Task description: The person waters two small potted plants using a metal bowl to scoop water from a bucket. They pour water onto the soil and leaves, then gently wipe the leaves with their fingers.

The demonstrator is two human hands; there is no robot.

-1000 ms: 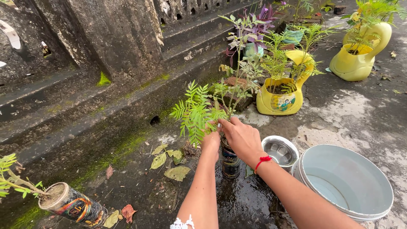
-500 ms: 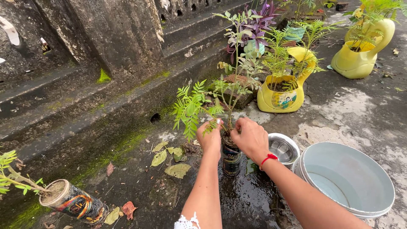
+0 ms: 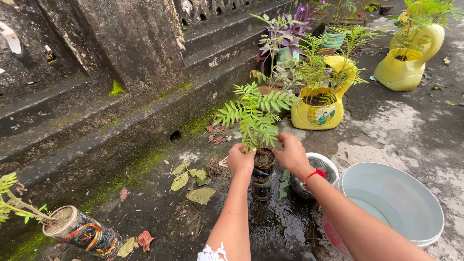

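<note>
A small leafy plant (image 3: 256,113) grows from soil in a dark can (image 3: 262,182) that stands upright on the wet ground. My left hand (image 3: 240,158) grips the can's rim on its left side. On the opposite side my right hand (image 3: 291,153), with a red band at the wrist, holds the rim, fingers at the soil by the stem. Both hands hide parts of the rim.
A small metal bowl (image 3: 325,165) and a pale bucket (image 3: 394,203) with water sit to the right. Yellow jug planters (image 3: 320,114) (image 3: 408,70) stand behind. A can planter (image 3: 84,234) lies tilted at lower left. Mossy stone steps (image 3: 121,92) run along the left; fallen leaves (image 3: 193,183) lie nearby.
My left hand has moved from beside the right hand to the can's left rim. The plant now stands more upright between both hands.
</note>
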